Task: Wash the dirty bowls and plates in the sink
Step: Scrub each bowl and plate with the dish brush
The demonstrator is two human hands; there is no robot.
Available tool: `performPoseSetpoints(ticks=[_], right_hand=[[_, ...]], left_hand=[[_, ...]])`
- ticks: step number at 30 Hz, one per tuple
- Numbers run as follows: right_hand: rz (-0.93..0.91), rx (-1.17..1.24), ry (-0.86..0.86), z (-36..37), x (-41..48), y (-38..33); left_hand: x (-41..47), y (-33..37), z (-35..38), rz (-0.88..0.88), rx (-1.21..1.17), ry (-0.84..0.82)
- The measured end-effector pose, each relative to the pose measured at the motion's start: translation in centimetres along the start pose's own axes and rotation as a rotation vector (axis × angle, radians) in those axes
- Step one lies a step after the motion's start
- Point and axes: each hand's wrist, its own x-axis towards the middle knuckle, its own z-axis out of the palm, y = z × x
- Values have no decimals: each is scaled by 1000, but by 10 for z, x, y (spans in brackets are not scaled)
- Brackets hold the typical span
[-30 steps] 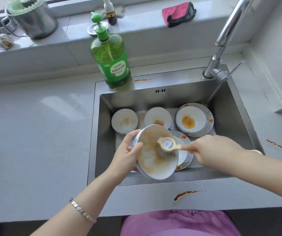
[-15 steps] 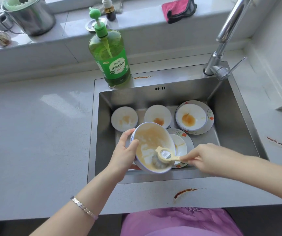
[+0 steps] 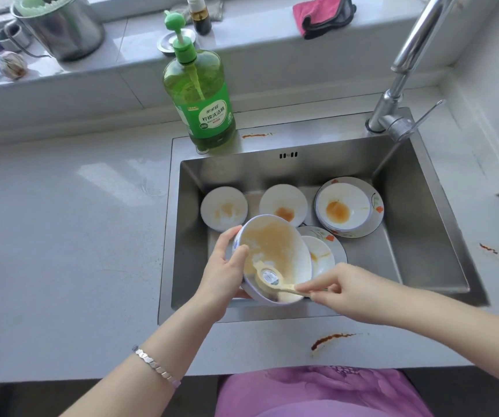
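Bowl is being held tilted over the sink's near edge, its smeared inside turned up so the brush can reach it. Left hand is gripping the rim, thumb inside, to steady it. Right hand fingers are pinching the brush handle, pressing the head against the bowl's lower wall. Other dirty dishes are waiting on the sink floor toward its far edge.

Your bowl shows white with a tan smear inside, blue marks outside; your brush is cream; the plate rim carries red-orange flowers; the bottle is green; the cloth pink and black; the table pale grey, rust-streaked.
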Motion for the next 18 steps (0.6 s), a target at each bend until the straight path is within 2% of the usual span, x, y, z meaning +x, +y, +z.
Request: performPoseSetpoints(ticks=[2,4,7,9,10,14,16,18], right_hand=[[-24,112,66,1,10,-4],[-49,101,190,-1,17,-7],[17,-186,370,-2,25,4],[78,-337,373,0,22,13],[89,-335,344,2,18,15],[24,-6,123,13,13,0],[-12,63,139,13,20,-5],[0,-23,260,10,29,-1]], left_hand=[[-3,-1,5,-36,-36,-49],[-5,-2,8,-61,-51,-73],[-2,-3,4,-59,-92,-59],[2,-3,-2,-36,-107,-4],[5,-3,-4,-25,-115,28],[9,-6,-3,-8,-99,96],[5,-8,1,-1,-89,73],[3,-9,2,-14,-122,39]])
